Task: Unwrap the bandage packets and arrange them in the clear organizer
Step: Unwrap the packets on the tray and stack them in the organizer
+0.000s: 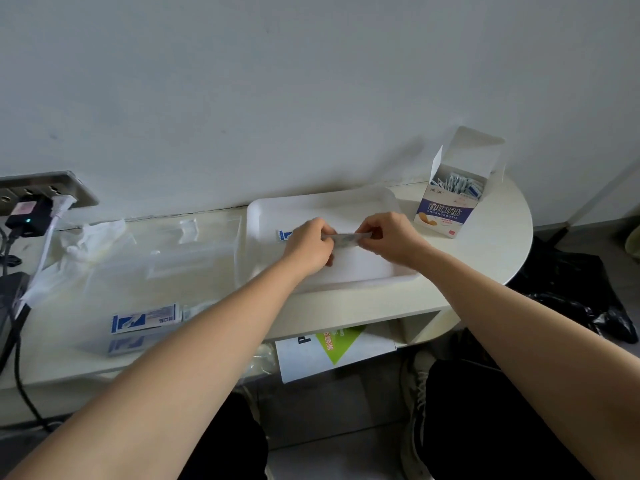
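Bandage packet (346,238) is pinched by left hand (308,249) and right hand (393,239) over a white tray (311,202). The pale rounded table (485,251) meets a grey wall (311,81).

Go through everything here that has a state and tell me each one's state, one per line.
bandage packet: held level over the white tray; opened or not, cannot tell.
left hand: pinches the packet's left end.
right hand: pinches its right end.
bandage box: upright, lid flap open, packets inside.
front-left packet: lying flat, still wrapped.
black adapter: plugged in, green light on.
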